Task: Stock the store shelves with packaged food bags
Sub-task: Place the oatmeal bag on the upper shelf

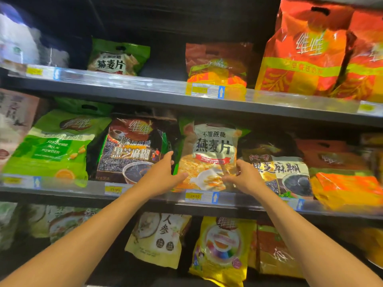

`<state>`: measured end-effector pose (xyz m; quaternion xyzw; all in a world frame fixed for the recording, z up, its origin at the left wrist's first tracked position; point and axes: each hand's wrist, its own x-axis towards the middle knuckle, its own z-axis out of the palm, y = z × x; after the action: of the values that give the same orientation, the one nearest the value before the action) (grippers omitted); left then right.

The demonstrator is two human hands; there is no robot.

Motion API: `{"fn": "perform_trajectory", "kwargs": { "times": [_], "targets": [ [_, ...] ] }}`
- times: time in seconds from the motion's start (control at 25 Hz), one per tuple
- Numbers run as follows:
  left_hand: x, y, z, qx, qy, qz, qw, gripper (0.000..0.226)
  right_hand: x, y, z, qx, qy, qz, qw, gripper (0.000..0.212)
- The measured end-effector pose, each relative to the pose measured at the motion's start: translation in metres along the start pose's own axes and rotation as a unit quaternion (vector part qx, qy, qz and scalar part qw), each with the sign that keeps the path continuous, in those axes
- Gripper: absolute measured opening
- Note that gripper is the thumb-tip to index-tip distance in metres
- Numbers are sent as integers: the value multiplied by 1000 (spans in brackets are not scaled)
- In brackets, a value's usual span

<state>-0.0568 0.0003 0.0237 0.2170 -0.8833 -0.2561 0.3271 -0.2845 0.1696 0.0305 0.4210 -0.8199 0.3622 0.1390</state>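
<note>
The left hand (163,172) and right hand (246,177) each clasp a lower side of the oat bag (211,154), steadying it upright and label-out. It stands on the middle shelf (145,196) between the brown bag (128,150) and the black bag (277,168). Its foot is hidden and probably already seated.
</note>
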Motion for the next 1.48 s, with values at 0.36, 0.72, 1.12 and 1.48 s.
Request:
{"fn": "perform_trajectory", "kwargs": {
  "times": [0.36, 0.72, 1.12, 1.48],
  "targets": [
    [54, 9, 8, -156, -192, -132, 960, 84, -7, 16, -11, 40, -11, -31, 999, 29],
    [65, 14, 15, -218, -109, -89, 966, 33, 6, 11, -14, 134, 5, -18, 991, 32],
    [55, 29, -16, -242, -77, -72, 964, 37, -12, -19, -44, 278, -24, 21, 960, 39],
    [16, 32, -56, -250, -118, -111, 955, 67, -42, -63, -73, 433, -188, 155, 868, 59]
  ]
}}
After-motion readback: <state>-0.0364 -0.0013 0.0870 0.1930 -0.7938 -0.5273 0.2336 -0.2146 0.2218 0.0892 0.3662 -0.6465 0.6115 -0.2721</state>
